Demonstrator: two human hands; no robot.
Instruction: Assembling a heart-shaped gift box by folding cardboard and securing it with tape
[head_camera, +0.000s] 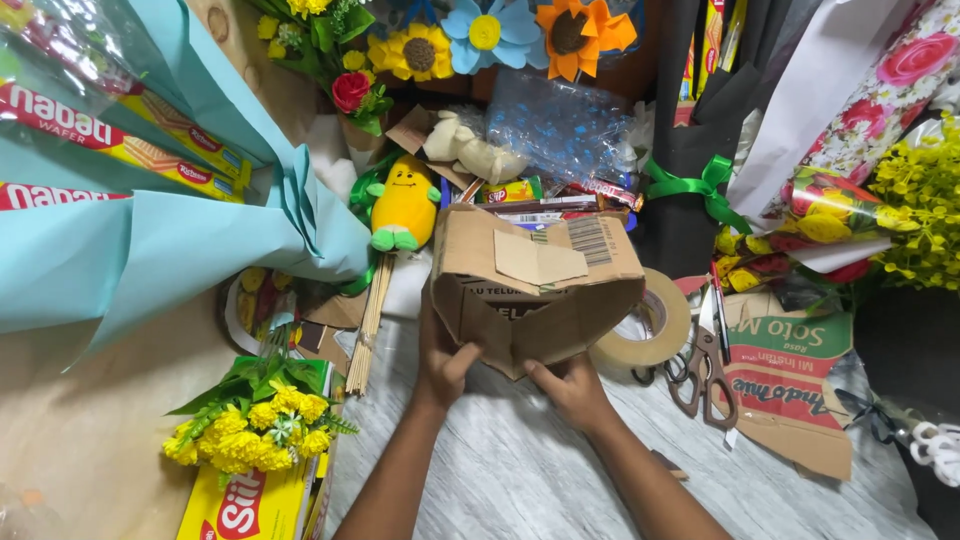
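A bent piece of brown cardboard (535, 285) with a label stuck on it is held up over the grey floor. My left hand (445, 360) grips its lower left edge, thumb on the front. At the lower middle edge my right hand (570, 390) pinches the fold. Both forearms reach in from the bottom of the view. A roll of tan packing tape (650, 330) lies just right of the cardboard, partly hidden behind it.
Scissors (705, 375) and a flattened printed carton (790, 390) lie at right. A yellow plush toy (403, 205), bamboo sticks (368, 320), yellow artificial flowers (255, 420) and a large teal paper snack bouquet (170, 230) sit at left. Paper flowers, a green ribbon (700, 185) and wrapping rolls line the back.
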